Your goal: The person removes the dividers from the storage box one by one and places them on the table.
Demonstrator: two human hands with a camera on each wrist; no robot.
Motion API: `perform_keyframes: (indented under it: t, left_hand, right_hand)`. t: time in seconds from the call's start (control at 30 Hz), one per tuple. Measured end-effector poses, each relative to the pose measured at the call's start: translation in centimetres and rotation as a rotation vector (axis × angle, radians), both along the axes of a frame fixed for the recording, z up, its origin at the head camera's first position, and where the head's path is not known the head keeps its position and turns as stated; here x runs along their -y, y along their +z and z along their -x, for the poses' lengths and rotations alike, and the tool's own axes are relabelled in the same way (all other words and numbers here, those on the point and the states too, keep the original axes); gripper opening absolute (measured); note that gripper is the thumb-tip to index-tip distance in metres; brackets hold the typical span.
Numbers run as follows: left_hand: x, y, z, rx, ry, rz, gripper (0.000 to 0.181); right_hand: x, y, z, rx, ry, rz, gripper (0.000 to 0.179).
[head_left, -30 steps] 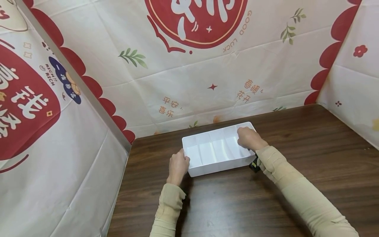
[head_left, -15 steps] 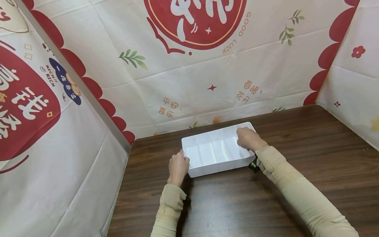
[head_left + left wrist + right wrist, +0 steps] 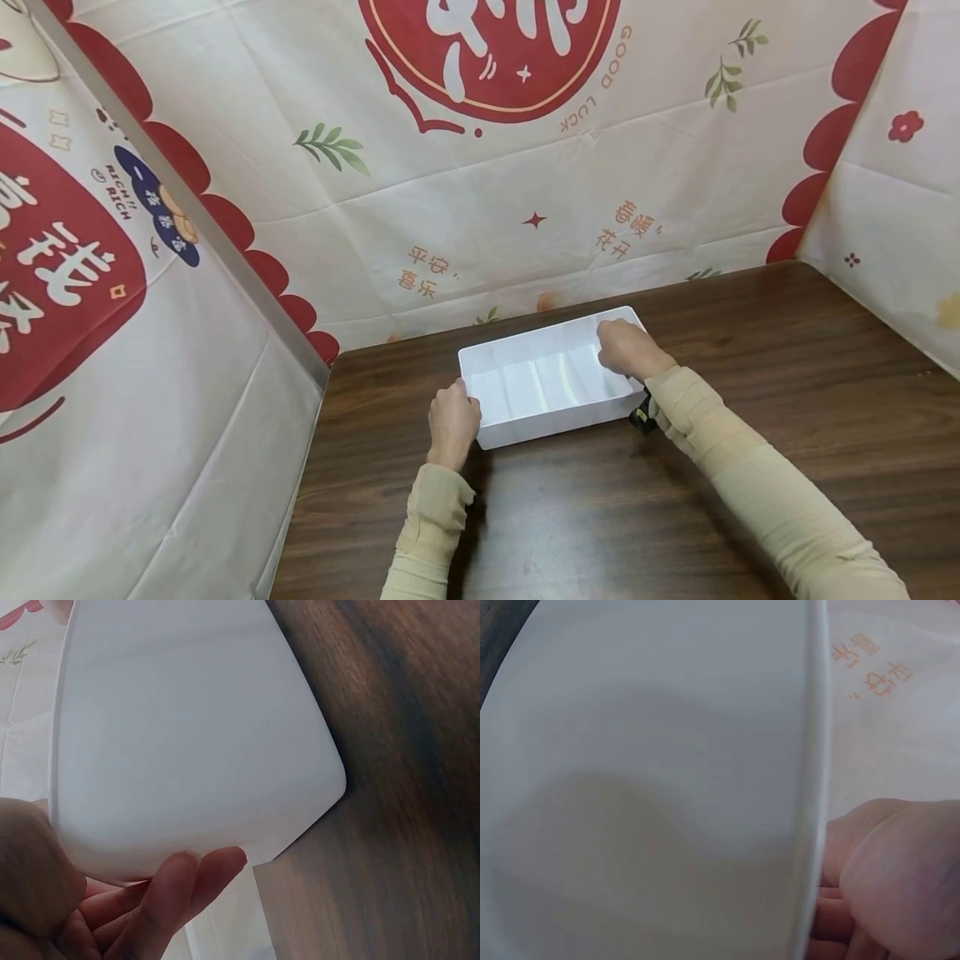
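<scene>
A white plastic tray (image 3: 555, 422) with several shallow compartments sits near the back of the table in the head view, and no objects show inside it. My left hand (image 3: 453, 421) grips its left end; in the left wrist view the fingers (image 3: 169, 892) curl against the outer end wall, with the thumb by the rim. At the right end, my right hand (image 3: 632, 350) holds the rim, its knuckles over the tray's inside. In the right wrist view the tray's wall (image 3: 645, 712) fills much of the picture and hides most of that hand's fingers.
The dark wood table (image 3: 585, 517) stretches in front and to the right. A printed cloth backdrop (image 3: 465, 192) rises close behind the tray, with cloth panels at left and right. Under the right wrist shows a small black device (image 3: 642, 415).
</scene>
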State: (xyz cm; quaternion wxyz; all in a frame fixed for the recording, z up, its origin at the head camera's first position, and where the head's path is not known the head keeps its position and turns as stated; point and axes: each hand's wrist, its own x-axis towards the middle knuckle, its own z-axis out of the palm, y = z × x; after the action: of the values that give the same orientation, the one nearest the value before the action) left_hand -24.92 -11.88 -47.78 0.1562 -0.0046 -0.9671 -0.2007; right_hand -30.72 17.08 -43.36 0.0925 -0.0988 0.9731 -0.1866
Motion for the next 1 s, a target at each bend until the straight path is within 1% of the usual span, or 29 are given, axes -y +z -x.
perform_keyframes:
  t: [0.13, 0.3, 0.43, 0.5, 0.7, 0.8, 0.9, 0.97, 1.0]
  left_hand:
    - [-0.2, 0.0, 0.0, 0.008, 0.000, -0.002, 0.007]
    - [-0.4, 0.0, -0.1, 0.015, 0.002, -0.017, 0.005]
    - [-0.6, 0.0, -0.2, 0.010, 0.011, -0.026, 0.005]
    - [-0.7, 0.1, -0.1, 0.009, 0.012, -0.025, 0.005]
    - [-0.8, 0.3, 0.0, 0.032, -0.005, -0.011, 0.007]
    - [-0.8, 0.7, -0.1, 0.045, 0.014, 0.020, 0.007]
    - [-1.1, 1.3, -0.5, 0.047, 0.061, 0.071, 0.013]
    - [-1.7, 1.8, -0.9, 0.033, 0.085, 0.107, 0.018]
    - [-2.1, 2.0, -1.0, 0.015, 0.088, 0.122, 0.022]
  right_hand:
    - [-0.3, 0.0, 0.1, -0.028, -0.009, 0.003, 0.008]
    - [-0.4, -0.2, -0.1, -0.055, 0.008, -0.003, 0.009]
    - [-0.6, -0.5, -0.2, -0.103, 0.020, -0.023, 0.013]
    - [-0.7, -0.6, -0.2, -0.113, 0.021, -0.021, 0.015]
    - [-1.1, -0.9, -0.1, -0.093, 0.017, -0.012, 0.011]
    - [-1.1, -0.9, -0.1, -0.076, 0.013, -0.006, 0.010]
    - [-1.1, -0.9, 0.0, -0.063, 0.007, -0.005, 0.010]
    - [-1.0, -1.0, 0.1, -0.060, 0.007, -0.002, 0.010]
    - [-0.9, -0.9, 0.2, -0.061, 0.009, -0.001, 0.010]
